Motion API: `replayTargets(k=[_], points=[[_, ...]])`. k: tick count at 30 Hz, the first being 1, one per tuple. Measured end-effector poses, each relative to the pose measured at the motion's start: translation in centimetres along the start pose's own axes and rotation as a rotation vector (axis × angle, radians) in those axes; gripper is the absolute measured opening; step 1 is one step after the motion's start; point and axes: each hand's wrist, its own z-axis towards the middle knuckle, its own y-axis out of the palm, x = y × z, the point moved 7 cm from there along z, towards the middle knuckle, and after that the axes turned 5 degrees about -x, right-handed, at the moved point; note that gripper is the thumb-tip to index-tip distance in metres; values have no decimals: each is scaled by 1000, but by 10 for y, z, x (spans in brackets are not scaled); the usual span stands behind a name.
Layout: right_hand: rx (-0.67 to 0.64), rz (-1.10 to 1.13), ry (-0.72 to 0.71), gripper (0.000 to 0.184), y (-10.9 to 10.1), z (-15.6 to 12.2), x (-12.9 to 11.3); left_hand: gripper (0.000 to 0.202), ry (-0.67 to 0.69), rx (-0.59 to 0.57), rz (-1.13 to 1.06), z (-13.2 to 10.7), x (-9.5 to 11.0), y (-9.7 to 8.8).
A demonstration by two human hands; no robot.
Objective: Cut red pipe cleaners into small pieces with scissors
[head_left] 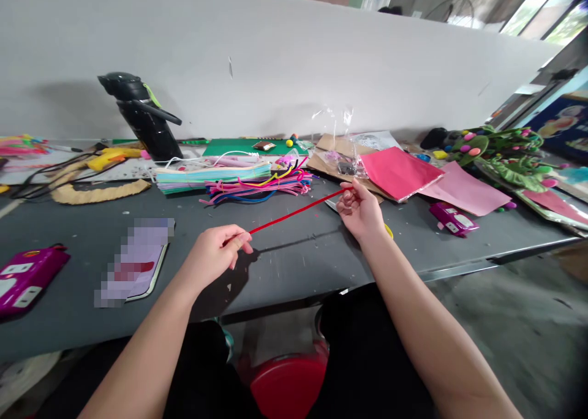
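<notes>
Gray counter (294,266) fills my view, with a black bottle (142,122) far on the left. My left hand (218,250) is pinched tight on the near end of a red pipe cleaner (294,213). It runs right, above the counter, to my right hand (361,211), pinched on its far end.

Fuzzy red pipe cleaner (298,211), matt grey table (294,260)

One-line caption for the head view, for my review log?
A thin red pipe cleaner held straight between the left hand and right hand above a grey craft table.
</notes>
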Motion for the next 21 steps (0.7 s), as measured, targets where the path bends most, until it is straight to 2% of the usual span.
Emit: replayTargets(k=[5, 14, 17, 21], points=[[22, -48, -6, 24, -11, 4, -2, 36, -2, 67, -10, -5, 1, -12], [109, -168, -58, 27, -23, 6, -5, 37, -63, 168, -34, -6, -3, -22], [63, -161, -34, 27, -25, 7, -4, 37, -38, 134, -49, -4, -7, -25], [-61, -196, 42, 28, -20, 5, -2, 36, 4, 117, -122, -1, -15, -31]])
